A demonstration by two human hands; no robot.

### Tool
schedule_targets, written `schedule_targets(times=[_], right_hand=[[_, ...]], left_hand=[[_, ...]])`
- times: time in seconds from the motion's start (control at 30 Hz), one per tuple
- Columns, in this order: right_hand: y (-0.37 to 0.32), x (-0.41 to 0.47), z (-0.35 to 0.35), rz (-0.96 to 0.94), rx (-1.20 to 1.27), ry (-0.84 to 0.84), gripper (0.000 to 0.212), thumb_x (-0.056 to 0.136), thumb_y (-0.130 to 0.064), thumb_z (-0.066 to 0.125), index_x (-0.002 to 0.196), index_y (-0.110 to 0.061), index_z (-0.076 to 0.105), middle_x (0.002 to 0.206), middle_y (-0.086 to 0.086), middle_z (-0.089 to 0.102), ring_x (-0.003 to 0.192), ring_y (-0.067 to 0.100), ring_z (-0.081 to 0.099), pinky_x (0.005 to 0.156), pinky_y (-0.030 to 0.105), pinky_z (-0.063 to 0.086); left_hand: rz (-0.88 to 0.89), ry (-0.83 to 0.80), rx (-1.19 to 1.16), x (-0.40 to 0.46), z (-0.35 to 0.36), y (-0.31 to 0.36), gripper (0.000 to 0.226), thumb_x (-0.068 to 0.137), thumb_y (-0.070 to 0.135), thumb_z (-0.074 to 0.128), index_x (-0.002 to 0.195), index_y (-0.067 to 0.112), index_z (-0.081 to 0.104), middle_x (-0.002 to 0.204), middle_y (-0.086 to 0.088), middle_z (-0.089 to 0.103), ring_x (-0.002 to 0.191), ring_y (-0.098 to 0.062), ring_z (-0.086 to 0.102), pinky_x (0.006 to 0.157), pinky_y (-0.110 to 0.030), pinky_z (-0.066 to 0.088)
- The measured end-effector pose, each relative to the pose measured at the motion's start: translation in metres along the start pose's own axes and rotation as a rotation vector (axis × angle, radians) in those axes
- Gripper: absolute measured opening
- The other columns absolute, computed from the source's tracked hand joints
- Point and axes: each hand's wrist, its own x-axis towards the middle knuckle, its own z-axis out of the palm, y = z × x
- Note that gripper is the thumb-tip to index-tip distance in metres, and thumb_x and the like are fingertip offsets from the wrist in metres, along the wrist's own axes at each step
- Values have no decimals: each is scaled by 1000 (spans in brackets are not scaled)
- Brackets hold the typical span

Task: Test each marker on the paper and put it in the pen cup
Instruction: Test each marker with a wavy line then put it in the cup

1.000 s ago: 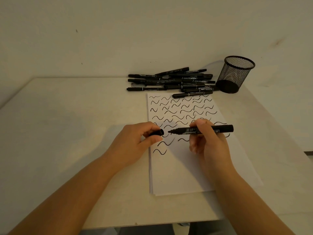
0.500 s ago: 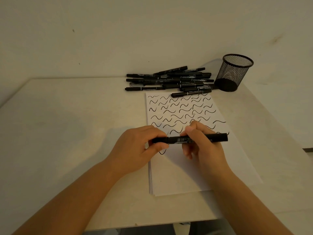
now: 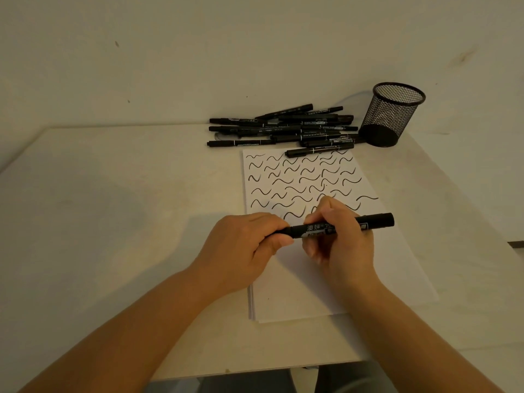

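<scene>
Table (image 3: 113, 222) carries everything; a stack of paper (image 3: 326, 285) lies right of its centre, upper half filled with rows of black squiggles, lower half blank. Mesh pen cup (image 3: 392, 116) stands upright near the far right corner, no markers visible inside. A pile of markers (image 3: 283, 129) lies along the far edge just left of the cup, the nearest one overlapping the paper's top edge. Over mid-sheet, the right hand (image 3: 343, 245) grips the barrel of one marker (image 3: 340, 226), held roughly level; the left hand (image 3: 243, 251) pinches its left end, where the cap sits — cannot tell if the cap is fully seated. Judged risks: a cap pressed on askew or only partway could pop off in the cup and dry the tip; a slip at the pinch could smear ink on fingers or sheet. Reaching for the cup from here crosses the pile — a sleeve-level brush could roll markers off the far edge, or a careless drop could tip the light cup.
</scene>
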Motion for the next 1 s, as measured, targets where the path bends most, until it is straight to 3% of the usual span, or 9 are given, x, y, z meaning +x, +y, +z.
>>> schedule_targets(times=[0.27,0.4,0.6,0.77,0.87,0.93,1.0], right_hand=[[4,-2,0,-53,-16,-36,28,74,-15,40,47,-17,46,40,3,43,33,17,33,41,18,24],[3,-3,2,-79,-28,-65,29,74,-13,39,46,-18,44,39,0,42,33,15,33,40,16,25],[0,-9,4,-143,-73,-93,28,74,-14,41,47,-16,45,39,-3,42,35,12,35,40,16,28],[-8,-7,9,-38,-126,-50,31,80,-22,43,51,-20,53,42,1,50,38,10,42,39,16,33],[-13,0,3,67,-125,-40,30,88,-23,53,58,-19,56,52,0,57,46,10,50,41,18,37],[-22,10,-8,66,-138,38,25,86,-21,57,62,-16,57,56,-2,59,52,9,53,44,20,41],[-32,21,-19,-24,-339,84,20,84,-26,58,64,-20,60,59,-5,61,53,3,52,50,16,43]], left_hand=[[-143,-177,-335,0,-2,-7,22,82,48,39,68,42,54,54,14,50,49,-6,43,49,-20,33],[-180,-246,-430,0,-4,-8,22,86,34,43,68,38,56,52,16,51,46,-4,40,48,-12,30],[-245,-359,-591,-1,-7,-12,26,85,35,43,66,37,61,50,13,48,48,-5,36,51,-15,31],[-291,-193,-573,2,-9,-15,19,88,29,51,80,39,65,58,13,58,52,-1,49,58,-12,41],[-288,-118,-497,5,-17,-17,27,89,20,55,81,44,63,63,13,62,57,-1,55,62,-11,43],[-290,-84,-374,9,-25,-19,27,89,22,56,80,46,61,66,15,64,61,0,58,62,-8,43],[-305,-51,-248,15,-33,-23,23,88,25,55,79,46,60,72,18,64,66,0,58,62,-10,44]])
